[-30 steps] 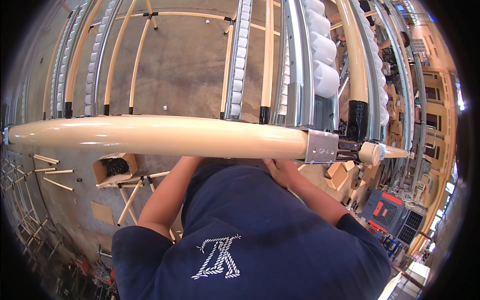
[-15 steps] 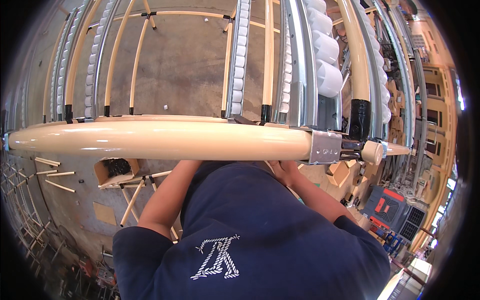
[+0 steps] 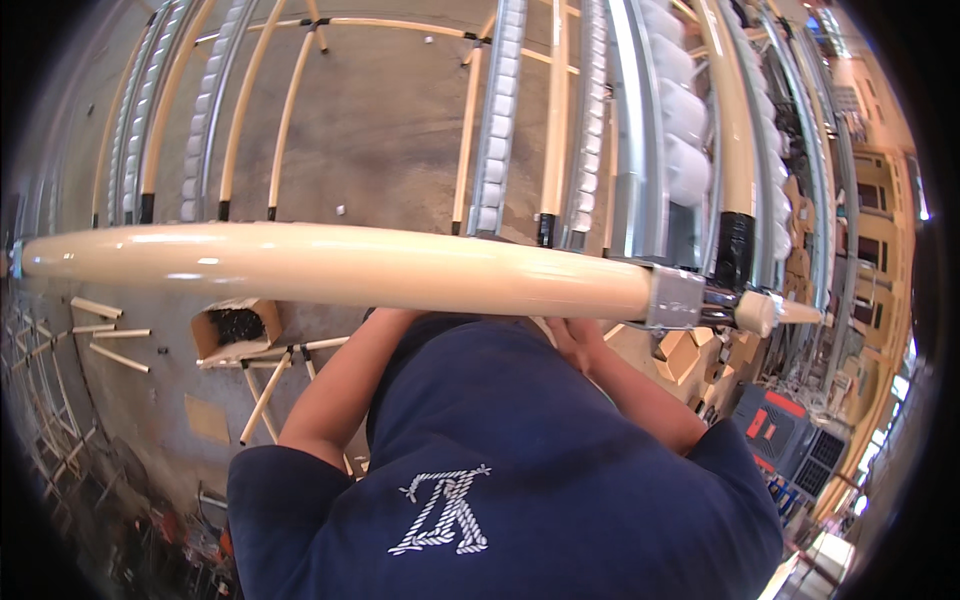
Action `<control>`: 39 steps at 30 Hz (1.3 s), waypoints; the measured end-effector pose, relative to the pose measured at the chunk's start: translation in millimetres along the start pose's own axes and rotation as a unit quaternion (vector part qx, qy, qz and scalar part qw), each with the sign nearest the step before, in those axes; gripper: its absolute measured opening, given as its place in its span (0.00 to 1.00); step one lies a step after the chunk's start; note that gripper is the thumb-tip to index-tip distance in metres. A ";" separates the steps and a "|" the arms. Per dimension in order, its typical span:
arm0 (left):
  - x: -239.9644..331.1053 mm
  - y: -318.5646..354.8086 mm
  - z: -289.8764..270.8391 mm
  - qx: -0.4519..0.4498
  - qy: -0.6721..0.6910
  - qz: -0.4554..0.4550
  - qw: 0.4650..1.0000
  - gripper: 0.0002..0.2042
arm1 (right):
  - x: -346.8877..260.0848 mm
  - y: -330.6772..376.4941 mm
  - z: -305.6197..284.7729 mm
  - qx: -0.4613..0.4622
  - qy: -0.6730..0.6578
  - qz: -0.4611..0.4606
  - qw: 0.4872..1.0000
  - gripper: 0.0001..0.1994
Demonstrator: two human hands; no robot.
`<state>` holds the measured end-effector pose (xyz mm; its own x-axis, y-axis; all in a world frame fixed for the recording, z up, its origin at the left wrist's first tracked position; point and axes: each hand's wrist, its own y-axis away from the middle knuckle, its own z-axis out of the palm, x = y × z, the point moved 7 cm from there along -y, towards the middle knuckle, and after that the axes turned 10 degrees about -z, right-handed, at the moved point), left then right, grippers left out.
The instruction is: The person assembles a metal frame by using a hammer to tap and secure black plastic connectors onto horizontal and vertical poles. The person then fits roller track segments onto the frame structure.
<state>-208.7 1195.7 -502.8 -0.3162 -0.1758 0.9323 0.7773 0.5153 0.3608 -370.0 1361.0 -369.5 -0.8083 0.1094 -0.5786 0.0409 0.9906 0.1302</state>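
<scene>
Crossing the foreground from side to side: cream pipe rail point(image 3: 350, 268), silver bracket point(image 3: 677, 298) at right end. Left hand: hidden beneath rail, only forearm point(image 3: 340, 390) visible on near side; fingers unseen, spread or hold impossible to judge. Right hand point(image 3: 573, 342): just below rail's right half, beside navy shirt point(image 3: 520, 420); fingertips hidden, width, hold and contact with rail impossible to judge. Roller tracks point(image 3: 497, 130): on far side of rail, running away from it. Carton point(image 3: 265, 325) with black parts point(image 3: 237, 325): on floor, near side of rail, toward its left. Step in hand, by judgement: close handwork between rail and body. Next move, by judgement: calling for steady fingers, clear of rail's underside.
</scene>
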 end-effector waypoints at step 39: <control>137.8 -39.1 -73.6 0.193 -0.106 -0.084 0.972 0.22 | 41.6 36.4 26.2 -0.085 -0.017 0.036 0.996 0.27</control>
<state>-242.7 1089.6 -386.5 -0.5580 -0.1290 0.8198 0.4562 0.7776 0.4328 -386.7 1403.7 -410.0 -0.7858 0.1855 -0.5900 -0.0045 0.9522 0.3054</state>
